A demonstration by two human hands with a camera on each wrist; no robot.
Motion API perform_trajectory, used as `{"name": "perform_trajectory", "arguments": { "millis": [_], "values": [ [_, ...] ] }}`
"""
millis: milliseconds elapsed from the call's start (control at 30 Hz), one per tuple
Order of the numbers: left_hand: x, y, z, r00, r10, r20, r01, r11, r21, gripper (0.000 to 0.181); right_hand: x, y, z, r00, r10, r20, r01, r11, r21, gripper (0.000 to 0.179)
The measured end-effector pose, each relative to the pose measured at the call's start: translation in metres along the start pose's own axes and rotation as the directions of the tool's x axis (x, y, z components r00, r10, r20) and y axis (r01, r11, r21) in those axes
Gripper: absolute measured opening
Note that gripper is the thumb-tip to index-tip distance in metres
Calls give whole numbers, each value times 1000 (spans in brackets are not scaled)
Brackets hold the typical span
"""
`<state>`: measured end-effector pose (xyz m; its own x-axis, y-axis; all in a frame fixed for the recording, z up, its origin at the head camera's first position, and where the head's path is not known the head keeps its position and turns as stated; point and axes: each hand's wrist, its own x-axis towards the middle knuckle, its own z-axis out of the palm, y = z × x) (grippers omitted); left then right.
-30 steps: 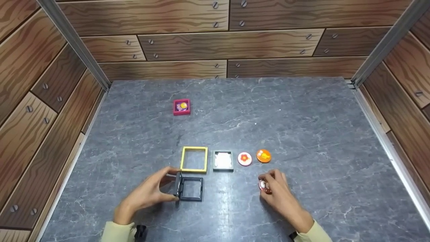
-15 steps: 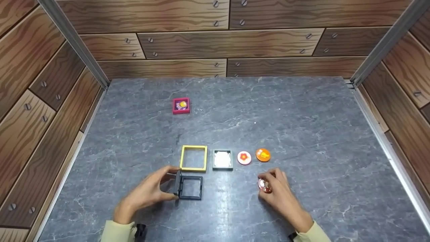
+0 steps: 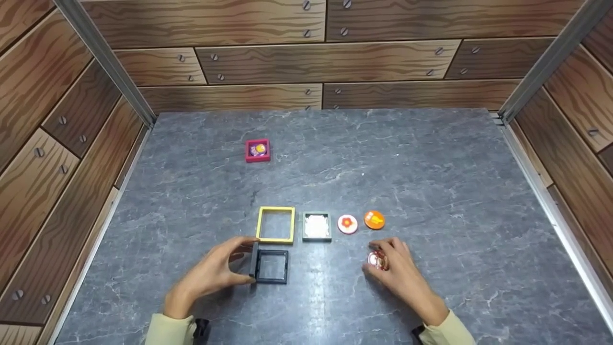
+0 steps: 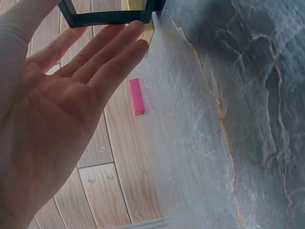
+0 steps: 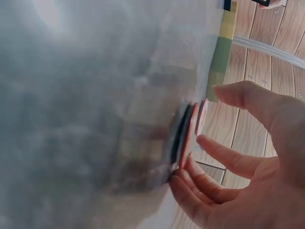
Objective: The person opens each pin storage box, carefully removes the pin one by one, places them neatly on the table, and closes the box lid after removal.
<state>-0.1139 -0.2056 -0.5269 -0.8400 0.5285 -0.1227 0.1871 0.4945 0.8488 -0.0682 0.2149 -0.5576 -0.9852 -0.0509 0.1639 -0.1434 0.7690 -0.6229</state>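
Observation:
My left hand (image 3: 213,268) holds the upright half of a hinged black display frame (image 3: 286,268) between thumb and fingers. The frame's other half lies flat on the table, opened like a book. In the left wrist view, fingertips rest against a bar of the frame (image 4: 105,18). My right hand (image 3: 404,273) is spread loosely around a red-and-white round badge (image 3: 378,260). Seen from the right wrist, that badge (image 5: 187,136) lies on the table, fingertips at its near edge and the thumb apart from it.
Beyond the hands, a yellow frame (image 3: 259,225), a grey frame (image 3: 316,239), a white badge with a red flower (image 3: 347,224) and an orange badge (image 3: 374,220) form a row. Farther back sits a pink frame (image 3: 248,151) holding a badge. Wood-patterned walls (image 3: 306,64) enclose the grey marbled table (image 3: 431,167).
My right thumb and fingers have spread from the red-and-white badge, leaving more of it visible. My left hand keeps hold of the black display frame in nearly the same place.

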Motion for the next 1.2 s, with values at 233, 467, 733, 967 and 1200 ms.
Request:
{"name": "perform_trajectory", "arguments": {
  "millis": [233,467,733,967,1200],
  "values": [
    [3,1,0,999,-40,-19,41,998,57,82,10,-20,-1,996,86,39,-85,996,-11,34],
    [4,2,2,999,-23,-30,26,993,116,80,16,-42,10,999,20,-36,-22,999,-42,9],
    [4,3,4,999,16,-40,-8,982,191,81,17,-73,34,993,-100,61,102,994,-39,5],
    [4,5,3,999,6,-46,4,978,210,83,23,-102,51,967,-210,147,210,978,15,7],
    [4,7,5,999,5,-39,3,981,195,83,33,-122,62,951,-255,175,257,966,11,10]
  ]
}}
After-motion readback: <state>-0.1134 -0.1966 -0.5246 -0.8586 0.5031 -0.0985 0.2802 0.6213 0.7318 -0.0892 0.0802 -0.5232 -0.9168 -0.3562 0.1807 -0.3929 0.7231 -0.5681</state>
